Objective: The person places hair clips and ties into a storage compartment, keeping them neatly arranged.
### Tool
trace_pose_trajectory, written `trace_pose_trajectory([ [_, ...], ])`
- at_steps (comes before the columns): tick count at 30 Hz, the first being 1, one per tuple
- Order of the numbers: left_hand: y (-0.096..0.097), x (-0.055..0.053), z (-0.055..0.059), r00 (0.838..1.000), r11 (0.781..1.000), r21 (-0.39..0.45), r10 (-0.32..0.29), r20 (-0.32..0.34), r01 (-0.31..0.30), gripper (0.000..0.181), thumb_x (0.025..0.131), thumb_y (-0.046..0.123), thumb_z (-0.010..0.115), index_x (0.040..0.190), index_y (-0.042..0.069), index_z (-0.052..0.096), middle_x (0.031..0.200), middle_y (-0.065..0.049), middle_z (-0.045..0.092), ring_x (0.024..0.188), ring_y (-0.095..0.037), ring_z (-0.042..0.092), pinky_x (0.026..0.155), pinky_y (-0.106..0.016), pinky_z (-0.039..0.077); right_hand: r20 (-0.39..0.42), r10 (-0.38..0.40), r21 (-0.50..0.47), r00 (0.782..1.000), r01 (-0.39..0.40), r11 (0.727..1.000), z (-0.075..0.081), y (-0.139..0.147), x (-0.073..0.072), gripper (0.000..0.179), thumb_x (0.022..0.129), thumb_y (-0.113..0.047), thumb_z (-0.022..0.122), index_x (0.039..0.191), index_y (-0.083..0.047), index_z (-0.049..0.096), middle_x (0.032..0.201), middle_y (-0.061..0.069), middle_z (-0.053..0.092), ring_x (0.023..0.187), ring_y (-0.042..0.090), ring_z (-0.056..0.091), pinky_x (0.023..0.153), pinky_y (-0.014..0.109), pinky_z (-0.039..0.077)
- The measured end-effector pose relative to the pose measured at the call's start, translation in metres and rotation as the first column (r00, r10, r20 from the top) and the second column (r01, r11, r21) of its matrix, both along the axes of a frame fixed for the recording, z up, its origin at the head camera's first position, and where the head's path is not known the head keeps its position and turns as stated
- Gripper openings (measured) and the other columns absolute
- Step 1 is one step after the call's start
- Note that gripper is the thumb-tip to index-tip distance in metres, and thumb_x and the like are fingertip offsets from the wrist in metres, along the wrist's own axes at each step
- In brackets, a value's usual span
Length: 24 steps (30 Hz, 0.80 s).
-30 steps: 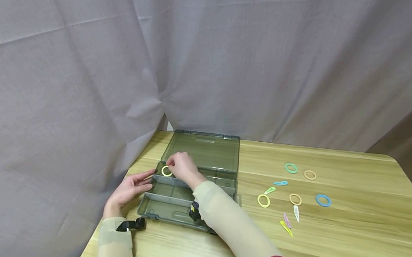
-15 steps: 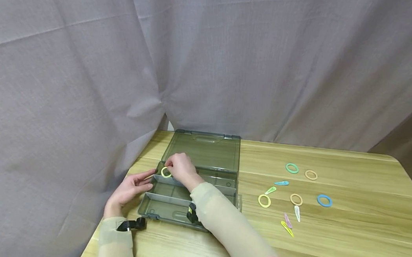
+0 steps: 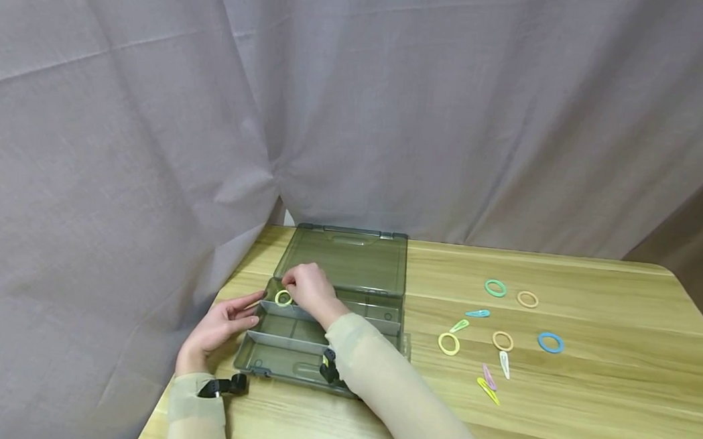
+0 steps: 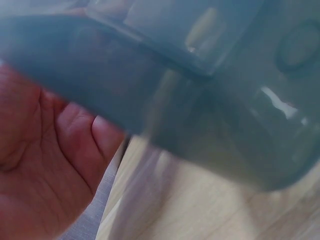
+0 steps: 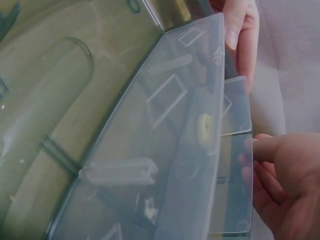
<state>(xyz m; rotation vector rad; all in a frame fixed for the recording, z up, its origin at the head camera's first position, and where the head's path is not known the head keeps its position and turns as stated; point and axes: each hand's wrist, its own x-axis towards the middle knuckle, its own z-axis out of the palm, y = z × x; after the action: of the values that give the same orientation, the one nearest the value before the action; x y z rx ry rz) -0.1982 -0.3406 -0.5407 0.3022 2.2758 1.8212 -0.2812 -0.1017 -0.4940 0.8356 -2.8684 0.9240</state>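
A see-through green divided storage box (image 3: 311, 379) lies with its lid (image 3: 349, 256) folded back. In its back left compartment is a yellow hair tie (image 3: 283, 298), also visible through the clear divider (image 5: 170, 95) in the right wrist view. My right hand (image 3: 313, 290) is bent down over that compartment; a small gap shows between its fingers and the hair tie (image 5: 205, 129). At the box's left side, my left hand (image 3: 221, 326) rests extended fingers and thumb against the wall. The left wrist view shows its palm (image 4: 45, 160) beside the blurred box corner.
Right of the box, the wooden table (image 3: 606, 409) carries loose hair ties, including green (image 3: 496, 288), yellow (image 3: 449, 344) and blue (image 3: 551, 342). Several snap hair clips, such as a white one (image 3: 504, 365), lie among them. A grey curtain (image 3: 394, 115) hangs behind and left.
The yellow hair tie sits slightly lower in the compartment, and more of its ring shows below my right fingers. My left hand stays at the box's side.
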Motion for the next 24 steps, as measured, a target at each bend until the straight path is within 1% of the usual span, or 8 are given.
trace_pose_trajectory([
  [5, -0.001, 0.0, -0.001, 1.0, 1.0, -0.003, -0.004, -0.013, 0.004, 0.06, 0.102, -0.001, 0.068, 0.157, -0.009, 0.044, 0.161, -0.029, 0.043, 0.145, -0.049, 0.043, 0.106, -0.019, 0.048, 0.011, 0.01, -0.024, 1.0, -0.01, 1.0, 0.001, 0.003, 0.0, 0.014, 0.098, -0.011, 0.077, 0.107, -0.016, 0.087, 0.106, -0.004, 0.081, 0.098, 0.015, 0.076, 0.086, 0.031, 0.061],
  [9, -0.001, 0.0, -0.001, 1.0, 1.0, 0.001, -0.003, -0.011, 0.003, 0.06, 0.102, -0.002, 0.067, 0.157, -0.01, 0.044, 0.161, -0.028, 0.043, 0.145, -0.048, 0.043, 0.106, -0.019, 0.047, 0.027, 0.05, -0.066, 0.998, -0.048, 0.997, 0.002, 0.009, -0.001, 0.013, 0.098, -0.01, 0.077, 0.107, -0.012, 0.086, 0.104, -0.003, 0.082, 0.097, 0.014, 0.076, 0.087, 0.029, 0.06],
  [11, 0.0, -0.001, -0.002, 1.0, 1.0, 0.009, -0.006, -0.006, 0.006, 0.06, 0.102, -0.002, 0.067, 0.157, -0.01, 0.044, 0.16, -0.028, 0.044, 0.145, -0.048, 0.043, 0.107, -0.02, 0.047, 0.047, 0.071, -0.093, 0.996, -0.066, 0.994, 0.004, 0.014, -0.003, 0.013, 0.097, -0.011, 0.078, 0.107, -0.01, 0.086, 0.103, -0.002, 0.082, 0.098, 0.014, 0.076, 0.088, 0.028, 0.06],
  [13, 0.0, -0.002, -0.002, 1.0, 1.0, 0.011, -0.003, -0.004, 0.003, 0.06, 0.102, -0.002, 0.067, 0.157, -0.01, 0.044, 0.16, -0.028, 0.044, 0.145, -0.048, 0.043, 0.107, -0.02, 0.047, 0.084, 0.093, -0.122, 0.992, -0.082, 0.989, 0.006, 0.023, -0.004, 0.015, 0.098, -0.012, 0.079, 0.11, -0.009, 0.085, 0.104, -0.001, 0.082, 0.098, 0.015, 0.076, 0.089, 0.029, 0.059],
  [16, -0.002, -0.002, -0.002, 1.0, 1.0, -0.005, 0.012, -0.008, -0.012, 0.061, 0.101, -0.001, 0.068, 0.157, -0.01, 0.045, 0.162, -0.027, 0.042, 0.145, -0.049, 0.043, 0.106, -0.018, 0.046, 0.144, 0.12, -0.16, 0.982, -0.096, 0.982, 0.01, 0.038, -0.007, 0.02, 0.099, -0.014, 0.078, 0.116, -0.006, 0.083, 0.107, 0.0, 0.082, 0.1, 0.016, 0.075, 0.09, 0.03, 0.059],
  [18, -0.004, -0.002, -0.002, 1.0, 1.0, -0.022, 0.023, -0.013, -0.023, 0.06, 0.101, -0.001, 0.069, 0.156, -0.01, 0.045, 0.163, -0.026, 0.041, 0.145, -0.049, 0.042, 0.106, -0.017, 0.046, 0.17, 0.133, -0.173, 0.976, -0.104, 0.98, 0.013, 0.052, -0.008, 0.022, 0.099, -0.016, 0.078, 0.119, -0.006, 0.082, 0.109, 0.0, 0.081, 0.101, 0.016, 0.075, 0.091, 0.031, 0.059],
  [21, -0.006, -0.001, 0.0, 0.999, 0.999, -0.036, 0.032, -0.018, -0.033, 0.06, 0.101, -0.001, 0.069, 0.156, -0.01, 0.045, 0.163, -0.026, 0.04, 0.145, -0.05, 0.042, 0.105, -0.016, 0.045, 0.189, 0.135, -0.196, 0.973, -0.098, 0.976, 0.018, 0.077, -0.01, 0.024, 0.1, -0.017, 0.077, 0.121, -0.007, 0.081, 0.114, 0.002, 0.081, 0.104, 0.017, 0.074, 0.095, 0.033, 0.059],
  [24, -0.008, -0.003, 0.001, 0.999, 0.999, -0.027, 0.018, -0.035, -0.019, 0.063, 0.101, 0.0, 0.069, 0.157, -0.012, 0.041, 0.164, -0.029, 0.037, 0.145, -0.051, 0.04, 0.106, -0.017, 0.045, 0.188, 0.123, -0.223, 0.975, -0.08, 0.972, 0.021, 0.11, -0.01, 0.024, 0.1, -0.018, 0.077, 0.122, -0.01, 0.081, 0.115, 0.002, 0.08, 0.104, 0.016, 0.074, 0.095, 0.034, 0.059],
])
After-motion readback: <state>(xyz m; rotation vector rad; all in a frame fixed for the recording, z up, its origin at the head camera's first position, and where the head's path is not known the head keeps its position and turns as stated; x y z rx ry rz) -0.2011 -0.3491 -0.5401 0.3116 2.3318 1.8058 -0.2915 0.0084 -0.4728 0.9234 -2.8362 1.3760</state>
